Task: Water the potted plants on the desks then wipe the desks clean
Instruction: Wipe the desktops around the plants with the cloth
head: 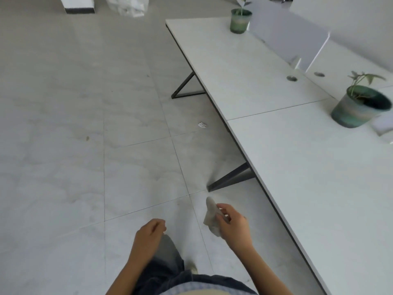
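Cloth in hand, beside the desks

Cloth [210, 216], grey and bunched, is pinched in the right hand [232, 227] and sticks out at that hand's 10 o'clock, over the floor [74, 145]. Left hand [150, 233] is loosely curled and holds nothing. The near desk [319, 188] edge lies close at 3 o'clock. Near potted plant [359, 108] at 2 o'clock and far potted plant [240, 21] at 12 are both well apart. Open tiles from 9 to 11.

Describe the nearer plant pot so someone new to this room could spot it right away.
A long white desk runs along the right. Close to its seam stands the green pot. The other pot is at the desk's far end beside the divider; this one is nearer.
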`<state>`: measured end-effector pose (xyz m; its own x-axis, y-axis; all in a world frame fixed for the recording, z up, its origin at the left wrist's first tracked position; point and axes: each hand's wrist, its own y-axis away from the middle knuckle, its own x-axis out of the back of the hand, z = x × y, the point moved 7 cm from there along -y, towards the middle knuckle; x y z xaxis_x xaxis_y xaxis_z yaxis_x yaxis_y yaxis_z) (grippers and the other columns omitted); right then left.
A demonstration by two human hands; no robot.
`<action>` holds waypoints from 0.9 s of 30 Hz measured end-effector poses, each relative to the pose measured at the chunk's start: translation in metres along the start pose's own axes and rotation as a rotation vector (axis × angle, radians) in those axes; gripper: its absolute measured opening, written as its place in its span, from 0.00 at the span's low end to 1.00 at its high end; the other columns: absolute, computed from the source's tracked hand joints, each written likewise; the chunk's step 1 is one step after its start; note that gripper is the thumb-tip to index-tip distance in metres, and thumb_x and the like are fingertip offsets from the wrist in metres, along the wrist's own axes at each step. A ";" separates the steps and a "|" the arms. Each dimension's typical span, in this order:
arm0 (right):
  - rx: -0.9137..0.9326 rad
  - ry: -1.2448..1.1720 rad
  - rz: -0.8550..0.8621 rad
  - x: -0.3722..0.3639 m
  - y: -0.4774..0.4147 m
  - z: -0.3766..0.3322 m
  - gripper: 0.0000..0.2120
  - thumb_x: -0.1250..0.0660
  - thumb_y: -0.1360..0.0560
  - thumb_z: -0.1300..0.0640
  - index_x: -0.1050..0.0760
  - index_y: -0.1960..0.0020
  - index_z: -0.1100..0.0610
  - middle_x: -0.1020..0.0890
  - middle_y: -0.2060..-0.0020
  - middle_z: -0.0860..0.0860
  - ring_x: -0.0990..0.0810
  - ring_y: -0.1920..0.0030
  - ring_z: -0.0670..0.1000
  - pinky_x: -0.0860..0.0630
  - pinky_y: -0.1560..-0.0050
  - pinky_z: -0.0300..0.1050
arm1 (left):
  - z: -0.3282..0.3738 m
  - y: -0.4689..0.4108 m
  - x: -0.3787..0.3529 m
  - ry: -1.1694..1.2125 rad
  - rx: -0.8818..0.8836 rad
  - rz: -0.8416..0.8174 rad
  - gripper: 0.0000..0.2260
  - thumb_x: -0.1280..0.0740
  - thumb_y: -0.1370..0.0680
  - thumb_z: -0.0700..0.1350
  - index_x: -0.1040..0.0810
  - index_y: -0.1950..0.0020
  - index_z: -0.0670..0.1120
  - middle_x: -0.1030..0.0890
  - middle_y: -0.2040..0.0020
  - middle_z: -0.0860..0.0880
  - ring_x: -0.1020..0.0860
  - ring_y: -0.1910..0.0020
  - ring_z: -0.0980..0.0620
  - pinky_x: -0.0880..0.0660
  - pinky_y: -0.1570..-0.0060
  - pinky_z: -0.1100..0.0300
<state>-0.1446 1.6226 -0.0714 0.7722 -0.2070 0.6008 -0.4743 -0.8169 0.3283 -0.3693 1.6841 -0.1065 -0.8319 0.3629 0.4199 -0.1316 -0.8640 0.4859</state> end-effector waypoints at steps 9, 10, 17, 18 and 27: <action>-0.183 -0.078 0.162 0.027 -0.111 -0.003 0.11 0.38 0.25 0.57 0.23 0.44 0.51 0.19 0.60 0.49 0.20 0.59 0.52 0.23 0.58 0.47 | 0.083 -0.154 -0.026 -0.078 -0.053 -0.162 0.09 0.41 0.21 0.41 0.25 0.59 0.47 0.21 0.59 0.48 0.23 0.57 0.49 0.32 0.62 0.67; -0.200 -0.091 0.180 0.030 -0.124 -0.008 0.11 0.38 0.25 0.57 0.22 0.45 0.51 0.19 0.61 0.48 0.20 0.59 0.51 0.24 0.58 0.46 | 0.099 -0.173 -0.028 -0.097 -0.085 -0.185 0.11 0.41 0.21 0.41 0.26 0.61 0.49 0.21 0.61 0.49 0.23 0.57 0.49 0.31 0.62 0.66; -0.273 -0.175 0.294 0.051 -0.215 -0.055 0.12 0.36 0.26 0.58 0.20 0.45 0.51 0.18 0.62 0.49 0.21 0.63 0.48 0.26 0.61 0.39 | 0.218 -0.294 -0.038 -0.129 -0.204 -0.334 0.10 0.40 0.22 0.41 0.24 0.62 0.48 0.19 0.58 0.44 0.23 0.57 0.46 0.31 0.60 0.63; -0.282 -0.220 0.331 0.056 -0.224 -0.061 0.12 0.36 0.26 0.60 0.20 0.45 0.52 0.18 0.63 0.47 0.22 0.65 0.44 0.27 0.62 0.35 | 0.231 -0.306 -0.044 -0.144 -0.218 -0.358 0.10 0.40 0.22 0.41 0.24 0.61 0.46 0.19 0.57 0.42 0.23 0.57 0.45 0.32 0.61 0.63; -0.487 -0.879 0.946 0.172 -0.215 -0.019 0.05 0.33 0.27 0.60 0.20 0.53 0.53 0.17 0.60 0.52 0.20 0.60 0.52 0.26 0.63 0.41 | 0.333 -0.330 -0.163 -0.324 -0.511 -0.612 0.08 0.40 0.22 0.41 0.21 0.50 0.43 0.20 0.55 0.49 0.23 0.52 0.51 0.30 0.55 0.63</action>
<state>0.0823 1.7732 -0.0253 0.0002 -0.9899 0.1421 -0.9208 0.0552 0.3861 -0.0109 2.0266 -0.0803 -0.3509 0.8304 0.4327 -0.7978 -0.5071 0.3263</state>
